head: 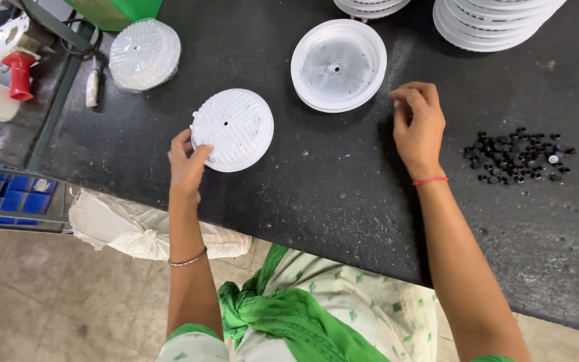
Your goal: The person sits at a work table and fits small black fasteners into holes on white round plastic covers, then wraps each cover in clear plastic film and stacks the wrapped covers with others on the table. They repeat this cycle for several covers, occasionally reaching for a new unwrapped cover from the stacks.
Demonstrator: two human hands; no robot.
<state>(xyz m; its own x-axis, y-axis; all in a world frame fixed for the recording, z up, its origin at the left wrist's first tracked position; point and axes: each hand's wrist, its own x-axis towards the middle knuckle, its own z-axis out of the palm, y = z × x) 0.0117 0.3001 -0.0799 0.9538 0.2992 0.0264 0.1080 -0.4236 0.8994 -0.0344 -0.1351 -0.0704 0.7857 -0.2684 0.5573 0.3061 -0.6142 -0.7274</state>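
- Grip: your left hand (pixel 187 161) pinches the rim of the disc (pixel 232 129) w/ thumb and fingertips, from its side nearest the desk's (pixel 343 194) front edge. Disc lies ribbed face up, not far from that edge.
- Right hand (pixel 418 124) hovers empty, fingers curled loosely, just beside the shell (pixel 338 65) but not touching it.
- Risk 1: the pinch is shallow, at the rim only. Lift it like that and the disc could tip, slide off the front edge and hit the floor.
- Risk 2: screws (pixel 517 156) lie loose in a pile toward the desk's right side. A sweep of your right forearm could scatter them, prob. over the edge.
- Risk 3: stacks (pixel 490 23) at the back edge lean a bit; a knock while reaching for the shell may topple them.
- Wrapped disc (pixel 144 53) sits near the back-left corner, well apart from your hands; no worry there.
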